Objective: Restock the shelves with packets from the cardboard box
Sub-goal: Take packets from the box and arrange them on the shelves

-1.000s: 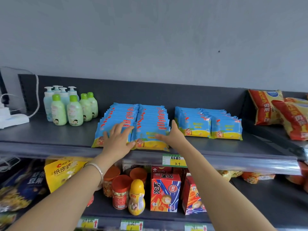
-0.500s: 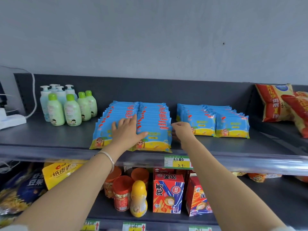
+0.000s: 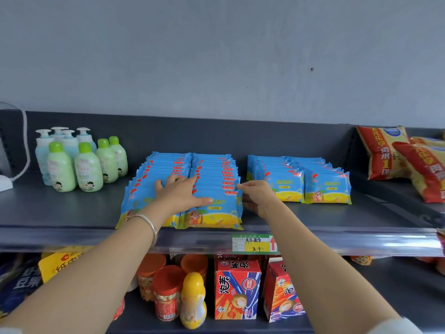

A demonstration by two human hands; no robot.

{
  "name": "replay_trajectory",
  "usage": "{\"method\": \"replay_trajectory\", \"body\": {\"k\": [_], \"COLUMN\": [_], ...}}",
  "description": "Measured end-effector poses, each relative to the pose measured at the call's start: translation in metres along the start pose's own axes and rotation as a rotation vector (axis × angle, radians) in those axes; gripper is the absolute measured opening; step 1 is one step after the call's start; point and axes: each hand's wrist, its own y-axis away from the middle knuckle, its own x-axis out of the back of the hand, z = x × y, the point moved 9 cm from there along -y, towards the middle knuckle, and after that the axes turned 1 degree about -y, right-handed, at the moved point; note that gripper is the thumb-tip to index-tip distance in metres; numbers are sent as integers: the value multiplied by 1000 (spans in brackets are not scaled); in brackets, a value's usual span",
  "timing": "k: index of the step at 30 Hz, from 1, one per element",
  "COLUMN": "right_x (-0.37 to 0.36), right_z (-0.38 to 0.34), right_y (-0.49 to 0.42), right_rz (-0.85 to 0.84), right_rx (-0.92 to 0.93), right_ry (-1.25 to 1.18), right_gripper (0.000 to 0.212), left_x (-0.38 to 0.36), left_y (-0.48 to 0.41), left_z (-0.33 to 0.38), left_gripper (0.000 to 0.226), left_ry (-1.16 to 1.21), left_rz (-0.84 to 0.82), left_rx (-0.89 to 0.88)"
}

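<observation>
- While we are squaring the blue packets (image 3: pixel 212 186) on the top shelf (image 3: pixel 72 213) in the head view, our left hand (image 3: pixel 179 192) is pressing down flat, fingers spread (gripping nothing).
- Our right hand (image 3: pixel 258 196) is curling loosely against the row's right edge; we are judging that an even, gentle push is keeping rows straight.

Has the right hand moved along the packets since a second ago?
Yes. The right hand has slid back from the front packet's corner along the right edge of the blue packets.
</observation>
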Motion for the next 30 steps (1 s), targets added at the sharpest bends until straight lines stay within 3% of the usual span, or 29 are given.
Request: {"method": "replay_trajectory", "body": {"k": [3, 8, 20, 27, 30], "right_x": [3, 7, 15, 19, 15], "right_z": [-5, -16, -1, -3, -4], "right_y": [-3, -4, 0, 10, 20], "right_rz": [15, 34, -17, -4, -93], "right_rx": [42, 106, 38, 92, 141], "right_ry": [41, 103, -34, 23, 151], "right_gripper": [8, 15, 10, 22, 26], "left_x": [-1, 0, -8, 0, -3], "left_y": [0, 1, -6, 4, 11], "left_z": [1, 7, 1, 8, 14], "left_gripper": [81, 78, 84, 74, 71], "left_ry": [-20, -25, -53, 37, 4], "left_rz": [9, 37, -33, 70, 96], "left_rx": [-3, -3, -22, -76, -122]}}
